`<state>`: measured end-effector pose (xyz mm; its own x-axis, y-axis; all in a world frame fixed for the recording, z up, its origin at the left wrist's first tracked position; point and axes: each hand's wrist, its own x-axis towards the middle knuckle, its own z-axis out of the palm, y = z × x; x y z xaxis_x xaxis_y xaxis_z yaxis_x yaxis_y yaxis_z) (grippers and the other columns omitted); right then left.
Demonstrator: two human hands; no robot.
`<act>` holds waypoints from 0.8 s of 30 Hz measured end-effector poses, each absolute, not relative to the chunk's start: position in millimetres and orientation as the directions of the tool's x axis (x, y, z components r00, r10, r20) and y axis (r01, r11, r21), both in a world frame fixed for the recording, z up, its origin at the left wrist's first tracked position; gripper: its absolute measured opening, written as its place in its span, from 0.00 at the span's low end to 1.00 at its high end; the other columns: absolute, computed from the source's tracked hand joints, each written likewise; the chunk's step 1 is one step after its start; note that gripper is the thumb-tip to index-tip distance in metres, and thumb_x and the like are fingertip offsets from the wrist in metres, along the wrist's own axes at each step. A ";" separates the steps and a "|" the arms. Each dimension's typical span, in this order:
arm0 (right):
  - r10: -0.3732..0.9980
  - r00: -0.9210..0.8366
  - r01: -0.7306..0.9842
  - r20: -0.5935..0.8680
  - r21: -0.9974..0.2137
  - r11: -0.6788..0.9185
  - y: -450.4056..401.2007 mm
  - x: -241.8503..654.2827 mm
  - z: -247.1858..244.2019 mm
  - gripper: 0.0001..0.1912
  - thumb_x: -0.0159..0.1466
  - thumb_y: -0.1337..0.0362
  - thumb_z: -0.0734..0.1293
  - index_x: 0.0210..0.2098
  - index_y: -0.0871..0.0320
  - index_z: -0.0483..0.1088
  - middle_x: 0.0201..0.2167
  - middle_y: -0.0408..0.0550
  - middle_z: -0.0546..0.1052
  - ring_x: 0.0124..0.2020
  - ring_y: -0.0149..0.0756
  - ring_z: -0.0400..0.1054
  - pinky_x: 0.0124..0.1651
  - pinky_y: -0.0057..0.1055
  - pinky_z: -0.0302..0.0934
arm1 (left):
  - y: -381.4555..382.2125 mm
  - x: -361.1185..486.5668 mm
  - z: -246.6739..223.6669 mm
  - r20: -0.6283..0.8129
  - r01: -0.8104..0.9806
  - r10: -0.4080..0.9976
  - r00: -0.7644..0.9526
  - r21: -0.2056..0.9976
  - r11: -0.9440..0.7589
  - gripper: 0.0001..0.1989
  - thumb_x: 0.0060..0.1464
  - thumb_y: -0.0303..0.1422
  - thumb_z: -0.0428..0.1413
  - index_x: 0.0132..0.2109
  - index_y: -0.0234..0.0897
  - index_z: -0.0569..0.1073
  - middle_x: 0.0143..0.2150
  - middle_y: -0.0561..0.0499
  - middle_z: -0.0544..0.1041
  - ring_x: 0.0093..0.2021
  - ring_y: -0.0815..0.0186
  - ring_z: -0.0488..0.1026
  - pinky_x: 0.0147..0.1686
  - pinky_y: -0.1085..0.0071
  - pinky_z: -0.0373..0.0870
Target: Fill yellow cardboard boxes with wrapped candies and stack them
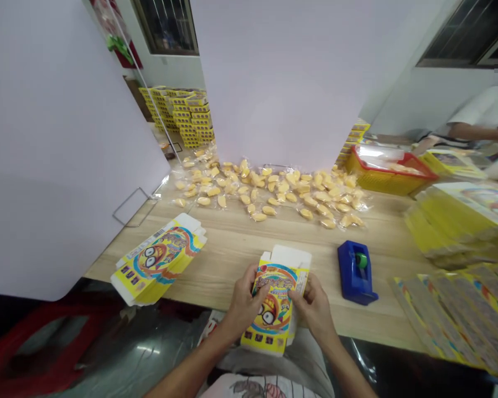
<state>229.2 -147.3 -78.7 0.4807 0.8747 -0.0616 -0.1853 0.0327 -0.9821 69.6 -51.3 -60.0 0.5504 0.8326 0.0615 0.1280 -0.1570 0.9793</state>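
Between my two hands is a yellow carton [274,309] with a cartoon face in glasses; its white top flap stands up and open. My left hand [247,298] grips the left edge, thumb on the printed front. On the other side my right hand [313,304] holds the right edge, its thumb also on the front. The carton hangs over the table's front edge, above my lap. To the left lies a stack of flat cartons [161,257] with the same print. A blue tape dispenser [354,273] with a green core stands right of my right hand.
Many small yellow pieces in clear wrappers [274,190] lie spread across the back of the wooden table [228,260]. White panels rise behind and at left. Right are stacked cartons [465,215], a row of cartons [452,315], a red-rimmed yellow basket [390,171] and another person [477,119].
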 end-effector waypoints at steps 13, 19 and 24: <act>0.932 0.359 0.156 0.048 -0.988 -0.009 -179.3 256.4 -81.6 0.10 0.62 0.59 0.66 0.42 0.52 0.75 0.49 0.51 0.72 0.51 0.45 0.67 0.54 0.42 0.61 | -51.1 58.8 -64.3 -0.040 0.182 0.695 0.718 0.975 -0.132 0.11 0.58 0.36 0.52 0.44 0.36 0.74 0.40 0.47 0.74 0.40 0.64 0.71 0.38 0.70 0.69; 0.909 0.417 -0.002 -0.001 -1.000 0.000 -170.5 256.8 -81.9 0.15 0.59 0.56 0.69 0.46 0.51 0.71 0.36 0.46 0.74 0.39 0.39 0.70 0.44 0.35 0.65 | -36.2 78.2 -64.5 -0.023 0.021 0.723 0.691 1.000 0.012 0.07 0.53 0.34 0.58 0.35 0.34 0.74 0.31 0.51 0.70 0.32 0.69 0.68 0.33 0.73 0.65; 0.946 0.324 0.055 -0.023 -0.998 -0.043 -172.0 260.6 -83.4 0.15 0.60 0.56 0.68 0.46 0.53 0.73 0.36 0.46 0.72 0.35 0.36 0.67 0.38 0.31 0.64 | -24.9 78.0 -65.3 -0.187 0.041 0.574 0.797 0.966 0.257 0.21 0.48 0.35 0.63 0.50 0.35 0.72 0.33 0.52 0.71 0.33 0.69 0.69 0.34 0.74 0.64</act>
